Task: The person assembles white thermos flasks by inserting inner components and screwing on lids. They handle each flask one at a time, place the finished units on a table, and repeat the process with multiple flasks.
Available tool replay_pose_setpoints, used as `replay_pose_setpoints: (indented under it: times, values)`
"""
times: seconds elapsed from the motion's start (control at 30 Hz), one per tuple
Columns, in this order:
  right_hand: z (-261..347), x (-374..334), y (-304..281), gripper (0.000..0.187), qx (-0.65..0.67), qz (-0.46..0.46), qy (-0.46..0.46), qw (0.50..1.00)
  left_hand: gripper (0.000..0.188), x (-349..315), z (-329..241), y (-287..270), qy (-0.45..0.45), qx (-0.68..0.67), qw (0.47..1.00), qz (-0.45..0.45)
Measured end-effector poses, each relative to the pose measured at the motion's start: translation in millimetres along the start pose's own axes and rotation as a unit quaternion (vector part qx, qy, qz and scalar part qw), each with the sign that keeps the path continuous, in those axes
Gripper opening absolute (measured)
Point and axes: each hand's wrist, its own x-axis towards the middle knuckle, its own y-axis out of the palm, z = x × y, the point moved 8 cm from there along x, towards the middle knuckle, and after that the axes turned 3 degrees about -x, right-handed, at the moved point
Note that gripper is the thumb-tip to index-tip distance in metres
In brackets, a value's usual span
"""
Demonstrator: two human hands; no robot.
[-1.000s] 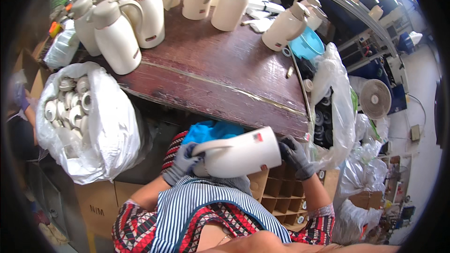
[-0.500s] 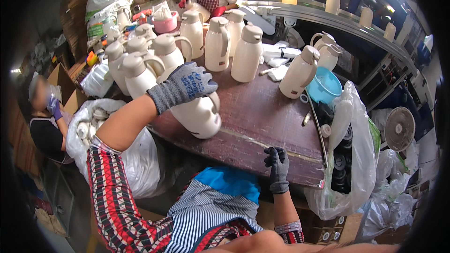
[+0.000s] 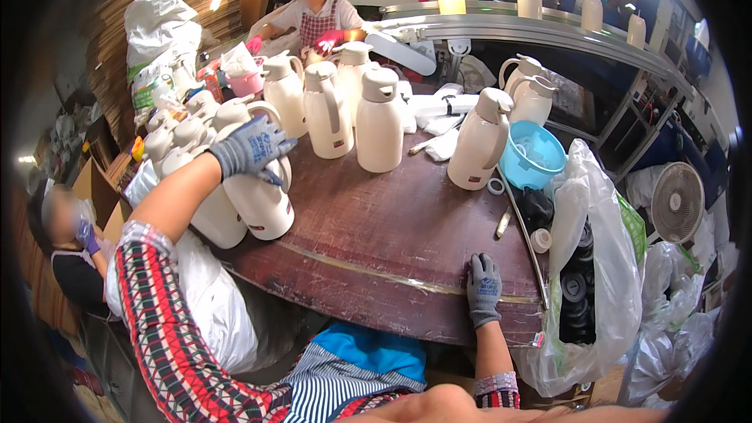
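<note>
My left hand (image 3: 252, 147), in a grey glove with blue print, is closed around the top of a cream vacuum jug (image 3: 263, 205). That jug stands on the dark red-brown table (image 3: 356, 223) near its left front edge. My palm and fingers hide its lid. Close beside it is another cream jug (image 3: 217, 219), part of a tight group at the left. My right hand (image 3: 485, 288), gloved alike, lies on the table's front right part with its fingers stretched out and nothing in it.
More cream jugs (image 3: 381, 121) stand across the table's middle and right. A blue basin (image 3: 533, 155), a thin rod (image 3: 526, 243) and a plastic bag of black lids (image 3: 576, 290) line the right side. Across the table sits a person in pink gloves (image 3: 330, 41); another person (image 3: 74, 254) is at the left.
My left hand has brought the tilted jug leftward and it now stands more upright by the group. My right hand has come forward onto the table, fingers straightened. The view has shifted.
</note>
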Motion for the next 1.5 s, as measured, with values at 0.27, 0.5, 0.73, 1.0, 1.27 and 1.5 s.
replay_pose_setpoints:
  times: [0.27, 0.5, 0.73, 1.0, 1.27, 1.5]
  values:
    - [-19, -7, -12, 0.05, -0.156, 0.127, 0.082, 0.976, 0.079, 228, 86, -36, -0.229, -0.242, 0.932, -0.142]
    - [34, -91, -128, 0.057, 0.084, 0.01, 0.059, 0.995, 0.044, 301, 121, 121, -0.213, -0.237, 0.891, -0.323]
    - [-87, -347, -239, 0.042, -0.054, -0.272, 0.487, 0.828, 0.083, 78, -43, -6, -0.238, -0.76, 0.535, -0.282]
    - [-194, -419, -234, 0.043, 0.021, -0.309, 0.548, 0.777, 0.088, -62, -313, 19, -0.239, -0.878, 0.408, -0.082]
    - [-323, -185, -120, 0.049, -0.073, 0.014, 0.351, 0.933, 0.093, -162, -367, 57, -0.21, -0.916, 0.34, -0.043]
    - [-421, -153, -5, 0.088, -0.206, 0.133, 0.378, 0.893, 0.073, -170, -278, 122, -0.287, -0.773, 0.565, 0.021]
